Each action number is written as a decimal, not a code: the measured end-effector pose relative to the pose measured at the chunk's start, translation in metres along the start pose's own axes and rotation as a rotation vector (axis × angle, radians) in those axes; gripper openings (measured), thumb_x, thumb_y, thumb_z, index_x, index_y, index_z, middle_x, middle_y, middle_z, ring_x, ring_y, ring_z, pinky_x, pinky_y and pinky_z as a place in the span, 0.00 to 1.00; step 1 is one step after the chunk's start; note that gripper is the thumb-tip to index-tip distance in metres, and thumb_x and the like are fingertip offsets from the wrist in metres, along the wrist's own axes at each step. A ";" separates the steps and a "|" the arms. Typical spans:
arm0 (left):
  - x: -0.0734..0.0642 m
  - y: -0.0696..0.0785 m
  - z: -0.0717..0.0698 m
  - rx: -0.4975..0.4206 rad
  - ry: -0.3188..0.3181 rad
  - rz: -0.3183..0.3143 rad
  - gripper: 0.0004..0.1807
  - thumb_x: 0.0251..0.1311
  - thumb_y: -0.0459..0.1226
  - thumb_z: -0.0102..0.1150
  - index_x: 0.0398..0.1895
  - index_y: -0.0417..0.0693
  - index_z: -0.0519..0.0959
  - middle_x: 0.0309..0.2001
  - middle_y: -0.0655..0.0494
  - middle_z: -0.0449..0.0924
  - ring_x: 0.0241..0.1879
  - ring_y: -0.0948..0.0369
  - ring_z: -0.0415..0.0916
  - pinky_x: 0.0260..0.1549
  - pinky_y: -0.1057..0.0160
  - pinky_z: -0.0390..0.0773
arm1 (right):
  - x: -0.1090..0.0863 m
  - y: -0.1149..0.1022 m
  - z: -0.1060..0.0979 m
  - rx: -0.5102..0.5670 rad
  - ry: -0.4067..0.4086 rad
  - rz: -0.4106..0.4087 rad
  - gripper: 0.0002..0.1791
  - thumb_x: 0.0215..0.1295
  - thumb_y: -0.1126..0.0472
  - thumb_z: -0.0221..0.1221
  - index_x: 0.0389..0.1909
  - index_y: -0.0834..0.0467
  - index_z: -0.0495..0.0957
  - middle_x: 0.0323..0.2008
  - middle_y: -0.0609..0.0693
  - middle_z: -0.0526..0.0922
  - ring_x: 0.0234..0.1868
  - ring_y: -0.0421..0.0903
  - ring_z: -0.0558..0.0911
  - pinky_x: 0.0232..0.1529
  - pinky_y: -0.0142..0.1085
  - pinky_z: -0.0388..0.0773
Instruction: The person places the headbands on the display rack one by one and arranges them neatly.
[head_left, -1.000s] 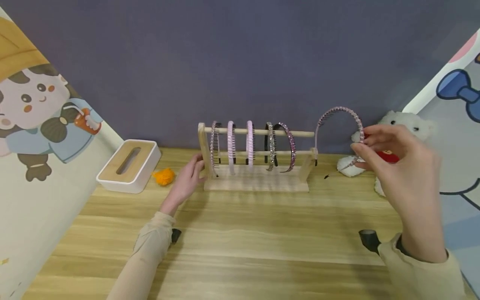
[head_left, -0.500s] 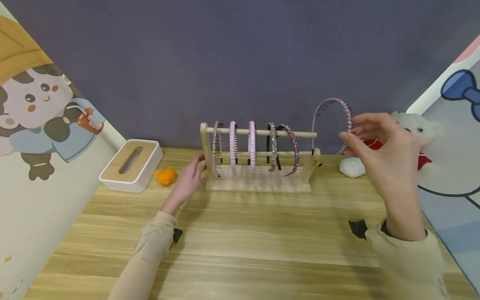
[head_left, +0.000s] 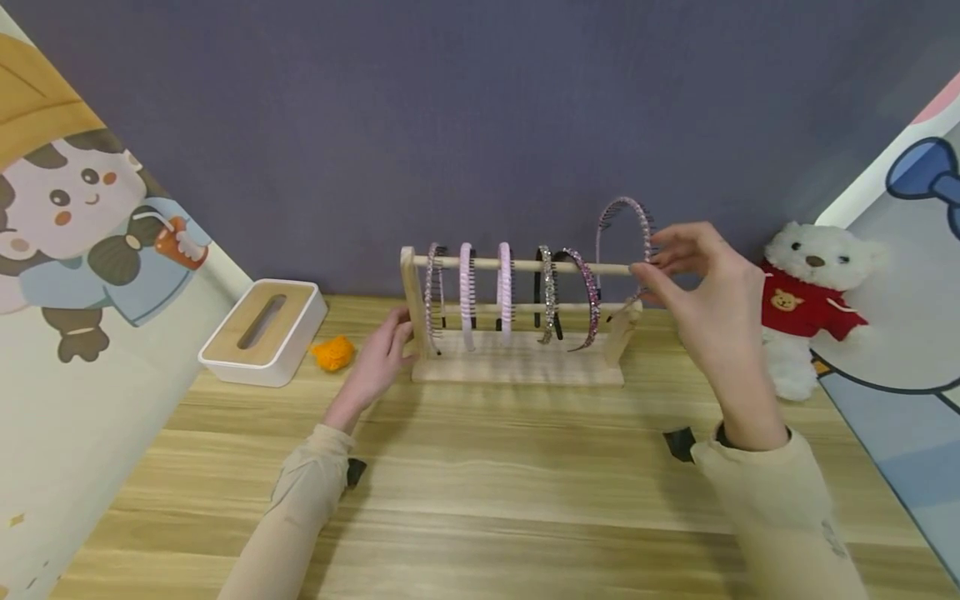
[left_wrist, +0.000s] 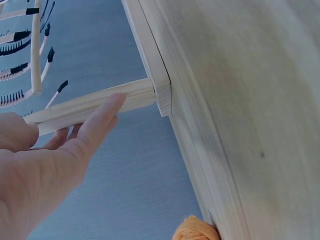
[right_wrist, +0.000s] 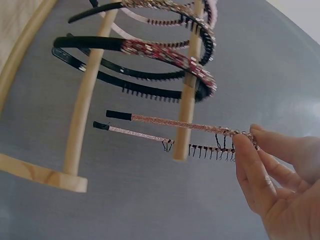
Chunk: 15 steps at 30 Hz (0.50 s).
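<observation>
My right hand (head_left: pixel 708 287) pinches a pink beaded headband (head_left: pixel 628 202) between thumb and fingers, at the right end of a wooden headband rack (head_left: pixel 517 371). In the right wrist view, the two legs of this headband (right_wrist: pixel 165 121) lie either side of the tip of a rack rod (right_wrist: pixel 185 135). My left hand (head_left: pixel 377 358) holds the rack's left upright (left_wrist: pixel 95 102), thumb on one side and fingers along the other. Several headbands hang on the rack, among them a pale pink one (head_left: pixel 467 292), a silver glittery one (head_left: pixel 547 292) and a purple-pink glittery one (head_left: pixel 588 292).
A white tissue box with a wooden lid (head_left: pixel 262 333) stands at the left, beside a small orange bundle (head_left: pixel 333 353). At the right sits a white teddy bear in a red sweater (head_left: pixel 806 304). A dark wall (head_left: pixel 480 125) rises behind the rack.
My right hand has moved left with the beaded headband, bringing it from beyond the rack's right end to over the rod's end. The left hand stays on the upright.
</observation>
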<state>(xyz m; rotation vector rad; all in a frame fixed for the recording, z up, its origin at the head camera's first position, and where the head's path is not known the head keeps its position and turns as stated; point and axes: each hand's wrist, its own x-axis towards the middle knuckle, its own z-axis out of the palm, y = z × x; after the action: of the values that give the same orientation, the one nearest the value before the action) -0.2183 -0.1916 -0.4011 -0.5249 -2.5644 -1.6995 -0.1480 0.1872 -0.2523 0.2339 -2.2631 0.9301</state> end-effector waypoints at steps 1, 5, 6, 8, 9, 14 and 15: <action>0.000 0.000 0.000 -0.001 0.000 -0.002 0.24 0.89 0.37 0.34 0.78 0.32 0.62 0.74 0.30 0.66 0.71 0.33 0.70 0.57 0.42 0.87 | 0.000 0.001 0.002 0.001 -0.005 -0.001 0.19 0.68 0.65 0.73 0.56 0.65 0.82 0.41 0.60 0.88 0.35 0.19 0.76 0.35 0.10 0.75; 0.000 0.001 0.000 -0.008 -0.002 -0.008 0.24 0.89 0.36 0.34 0.78 0.31 0.61 0.74 0.29 0.66 0.71 0.32 0.69 0.57 0.43 0.87 | -0.001 0.002 0.010 -0.004 -0.016 -0.016 0.18 0.68 0.64 0.74 0.55 0.64 0.83 0.40 0.60 0.88 0.34 0.17 0.75 0.34 0.13 0.73; 0.000 0.001 0.000 -0.011 -0.002 -0.009 0.24 0.89 0.36 0.34 0.78 0.31 0.61 0.74 0.29 0.66 0.71 0.32 0.69 0.57 0.43 0.87 | -0.001 0.003 0.012 -0.008 -0.020 -0.018 0.18 0.68 0.64 0.74 0.55 0.64 0.83 0.40 0.60 0.88 0.34 0.17 0.75 0.34 0.15 0.73; 0.000 0.001 0.000 -0.016 -0.002 -0.010 0.24 0.89 0.36 0.34 0.78 0.31 0.61 0.74 0.29 0.66 0.71 0.32 0.69 0.57 0.44 0.87 | -0.001 0.003 0.015 0.003 -0.033 -0.021 0.17 0.68 0.65 0.74 0.54 0.65 0.82 0.39 0.60 0.88 0.34 0.21 0.76 0.49 0.24 0.76; 0.000 0.002 0.000 -0.019 -0.002 -0.010 0.24 0.89 0.35 0.34 0.78 0.31 0.61 0.74 0.29 0.66 0.71 0.32 0.69 0.57 0.44 0.87 | -0.001 0.004 0.017 0.009 -0.038 -0.021 0.17 0.68 0.66 0.74 0.54 0.65 0.82 0.39 0.61 0.88 0.35 0.25 0.78 0.59 0.30 0.73; -0.001 0.002 0.000 -0.023 0.000 -0.015 0.24 0.89 0.36 0.34 0.78 0.31 0.62 0.74 0.29 0.66 0.71 0.33 0.69 0.57 0.44 0.87 | -0.002 0.008 0.026 0.010 -0.050 -0.033 0.17 0.67 0.68 0.74 0.53 0.67 0.81 0.38 0.62 0.88 0.37 0.54 0.87 0.59 0.46 0.74; -0.001 0.002 0.001 -0.019 0.002 -0.016 0.24 0.89 0.36 0.34 0.78 0.32 0.62 0.74 0.30 0.66 0.71 0.33 0.69 0.57 0.44 0.87 | -0.003 0.009 0.027 -0.002 -0.046 -0.038 0.17 0.67 0.69 0.74 0.52 0.67 0.81 0.37 0.62 0.88 0.37 0.57 0.88 0.51 0.42 0.76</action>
<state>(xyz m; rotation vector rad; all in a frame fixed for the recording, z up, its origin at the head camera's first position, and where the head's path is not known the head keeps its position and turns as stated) -0.2170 -0.1905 -0.3993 -0.5044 -2.5611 -1.7296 -0.1635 0.1752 -0.2734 0.2988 -2.2938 0.9114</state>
